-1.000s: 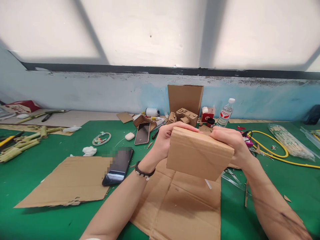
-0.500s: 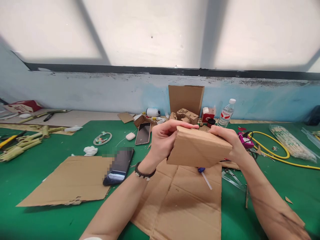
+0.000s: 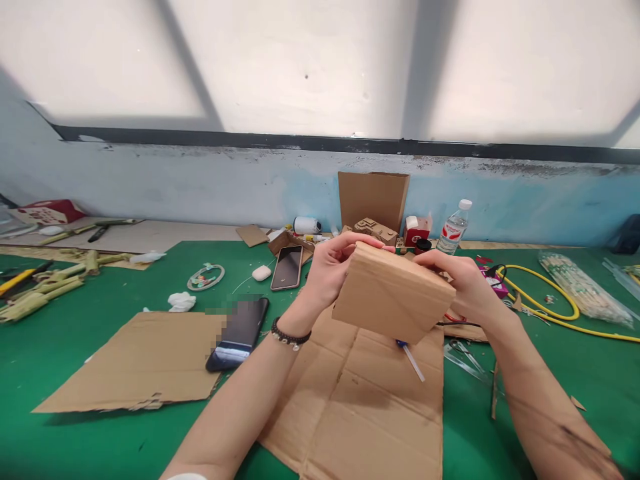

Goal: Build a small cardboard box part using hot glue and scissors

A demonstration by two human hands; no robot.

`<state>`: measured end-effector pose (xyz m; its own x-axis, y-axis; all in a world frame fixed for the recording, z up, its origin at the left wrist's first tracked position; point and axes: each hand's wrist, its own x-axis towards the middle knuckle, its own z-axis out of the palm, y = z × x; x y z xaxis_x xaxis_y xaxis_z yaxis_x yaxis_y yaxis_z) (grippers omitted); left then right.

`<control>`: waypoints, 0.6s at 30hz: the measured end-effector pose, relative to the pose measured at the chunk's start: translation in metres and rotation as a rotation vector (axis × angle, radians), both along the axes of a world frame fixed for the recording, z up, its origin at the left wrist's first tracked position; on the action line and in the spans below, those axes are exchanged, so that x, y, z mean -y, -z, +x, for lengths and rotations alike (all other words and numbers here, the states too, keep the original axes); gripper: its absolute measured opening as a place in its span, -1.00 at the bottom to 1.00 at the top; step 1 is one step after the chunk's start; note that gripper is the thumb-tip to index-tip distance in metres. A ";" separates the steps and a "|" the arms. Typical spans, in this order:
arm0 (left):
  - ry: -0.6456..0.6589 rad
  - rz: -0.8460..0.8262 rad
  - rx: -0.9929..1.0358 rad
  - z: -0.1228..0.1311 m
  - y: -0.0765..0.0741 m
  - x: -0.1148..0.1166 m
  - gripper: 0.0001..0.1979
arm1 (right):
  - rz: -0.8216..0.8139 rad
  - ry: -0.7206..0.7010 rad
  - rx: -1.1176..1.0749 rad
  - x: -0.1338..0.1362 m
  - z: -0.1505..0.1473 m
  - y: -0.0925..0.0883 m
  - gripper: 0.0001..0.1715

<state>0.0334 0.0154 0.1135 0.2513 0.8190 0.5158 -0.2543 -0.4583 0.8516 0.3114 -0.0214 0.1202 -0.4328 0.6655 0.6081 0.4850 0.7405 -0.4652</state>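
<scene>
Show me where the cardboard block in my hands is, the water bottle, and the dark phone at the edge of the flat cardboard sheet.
cardboard block [image 3: 393,297]: head view, middle of its broad front face.
water bottle [image 3: 451,231]: head view, on its label.
dark phone [image 3: 243,325]: head view, middle of its screen.

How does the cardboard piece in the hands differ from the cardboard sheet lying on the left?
The cardboard piece is held up, tilted, between left hand and right hand; the cardboard sheet lies flat. The piece looks smaller, clean-edged; the sheet is wider, its near edge ragged. Both are brown.
</scene>
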 end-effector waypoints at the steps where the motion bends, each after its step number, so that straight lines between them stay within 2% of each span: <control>1: 0.000 -0.015 0.017 -0.002 0.000 -0.002 -0.57 | -0.038 0.004 -0.001 0.000 0.002 0.000 -0.76; 6: -0.102 -0.126 0.110 -0.007 0.006 -0.016 -0.40 | -0.222 0.074 -0.144 -0.007 0.004 0.005 -0.59; 10: -0.056 -0.201 0.073 -0.008 0.019 -0.030 -0.34 | -0.316 0.096 -0.268 -0.018 -0.004 0.016 -0.55; 12: -0.040 -0.227 0.022 -0.011 0.023 -0.035 -0.32 | -0.255 0.161 -0.304 -0.023 -0.006 0.020 -0.59; 14: -0.078 -0.221 -0.024 -0.014 0.024 -0.038 -0.32 | -0.114 0.263 -0.325 -0.025 -0.005 0.022 -0.68; 16: -0.157 -0.115 -0.084 -0.016 0.021 -0.038 -0.34 | 0.065 0.357 -0.300 -0.025 -0.005 0.022 -0.77; 18: -0.196 0.095 -0.206 -0.015 0.017 -0.033 -0.35 | 0.244 0.396 -0.238 -0.022 -0.006 0.021 -0.82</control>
<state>0.0185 0.0483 0.0968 0.2008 0.8128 0.5468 0.0206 -0.5615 0.8272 0.3052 0.0009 0.0994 -0.0081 0.5764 0.8171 0.6517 0.6228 -0.4329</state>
